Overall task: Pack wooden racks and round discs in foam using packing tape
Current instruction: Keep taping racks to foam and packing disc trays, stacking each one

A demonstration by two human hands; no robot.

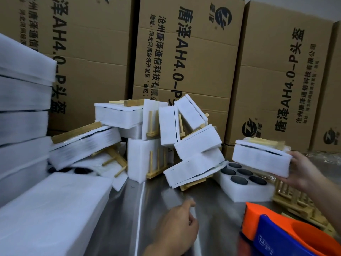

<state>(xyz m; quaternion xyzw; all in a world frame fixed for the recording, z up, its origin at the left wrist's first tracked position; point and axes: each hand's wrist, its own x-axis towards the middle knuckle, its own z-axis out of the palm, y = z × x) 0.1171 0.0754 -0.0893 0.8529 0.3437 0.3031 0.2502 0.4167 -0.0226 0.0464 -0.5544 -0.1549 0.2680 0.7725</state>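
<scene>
My right hand (302, 172) holds a taped white foam bundle (260, 157) with a wooden rack on top, lifted above the steel table at the right. Below it lies an open foam tray (245, 189) with several dark round discs (239, 180) set in its holes. Bare wooden racks (299, 202) lie beside that tray, under my right arm. My left hand (177, 228) hovers over the table with fingers loosely curled and holds nothing. An orange and blue tape dispenser (284, 231) sits at the bottom right.
A heap of finished foam-and-rack bundles (166, 137) fills the table's middle back. Stacked foam sheets (24, 108) rise at the left, with a large foam slab (51, 209) in front. Tall printed cardboard boxes (186, 52) wall the back. Bare steel table (147, 209) shows between my hands.
</scene>
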